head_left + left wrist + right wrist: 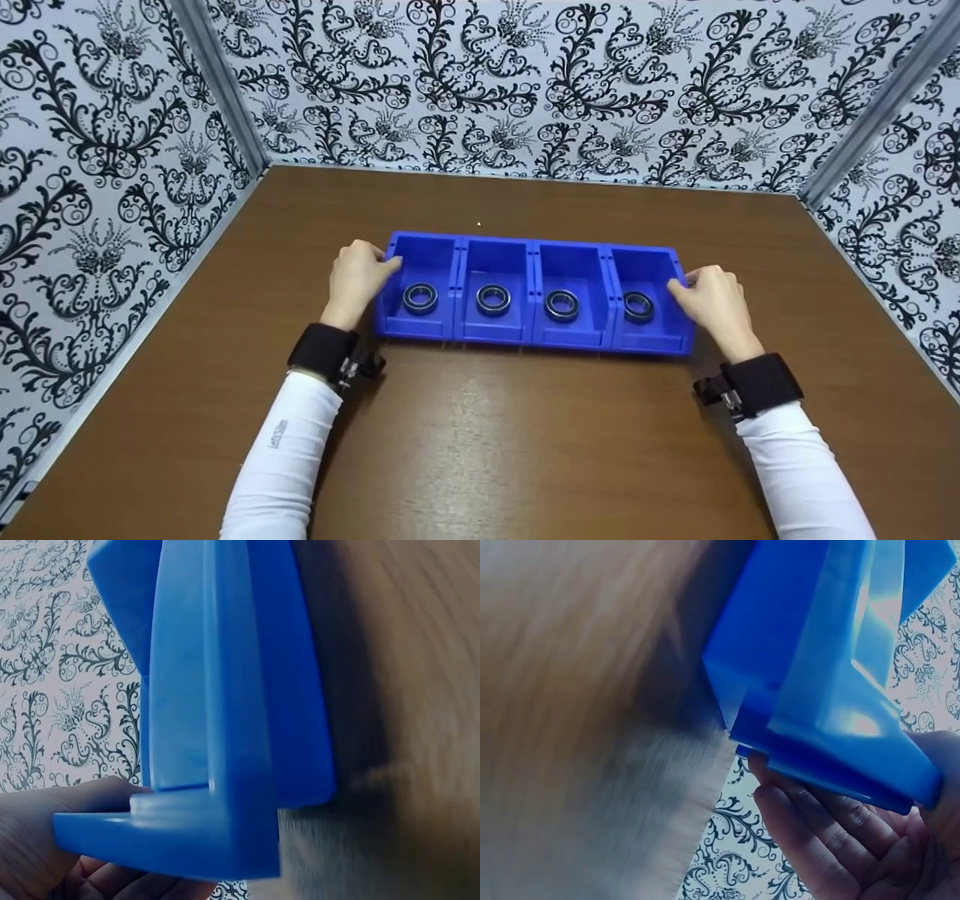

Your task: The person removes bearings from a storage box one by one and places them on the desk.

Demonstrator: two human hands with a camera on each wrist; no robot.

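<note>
A row of joined blue bins (491, 334) spans the middle of the head view, with one dark ring-shaped bearing in each compartment, such as the leftmost bearing (420, 298) and the rightmost bearing (638, 307). My left hand (358, 279) grips the left end wall, thumb over its rim. At the opposite end my right hand (714, 306) holds the right wall the same way. Both wrist views show the bin wall (180, 832) (840, 742) between thumb and fingers, the fingers under or outside it; the wrist views hide the bearings.
The brown wooden tabletop (465, 442) extends around the bins. Patterned wall panels (495, 90) with grey corner posts (217, 75) enclose it at the back and both sides. A black strap with a small device is on each wrist.
</note>
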